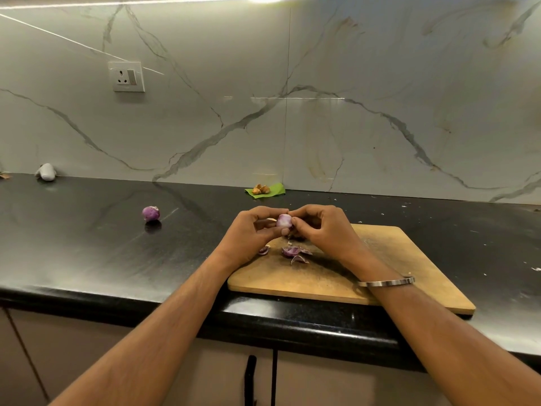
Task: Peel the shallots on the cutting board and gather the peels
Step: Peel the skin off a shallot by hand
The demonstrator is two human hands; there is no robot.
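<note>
While both hands meet above the far-left corner of the cutting board (395, 276), they share one shallot (284, 221) between them. The left hand (251, 232) has its fingers curled in, thumb and fingertips pinching the bulb from its 9 o'clock side. The right hand (319, 227) curls in from 3 o'clock, its fingertips clamped against the bulb's skin; a metal bangle (386, 282) circles that wrist.

The held shallot looks pale, white with pink-purple streaks, mostly bare of its dry skin. At 6 o'clock from it, purple peels (294, 253) lie scattered on the board, curled and cupped, one piece partly hidden under the left hand. A second shallot (151, 213), deeper purple and shiny, sits alone on the countertop (87, 244), well apart at 9 o'clock from the hands, off the board.

The board is light wood with dark staining, and its near edge overhangs the counter's front lip. The countertop is polished black stone with pale specks toward 3 o'clock. At 12 o'clock from the hands, against the wall, a green leaf (275, 189) carries brownish pieces. A grey wrapped lump (46, 172) rests at 10 o'clock. The backsplash (351, 83) is white veined marble with a wall socket (128, 76); cabinet doors (205, 373) show below.
</note>
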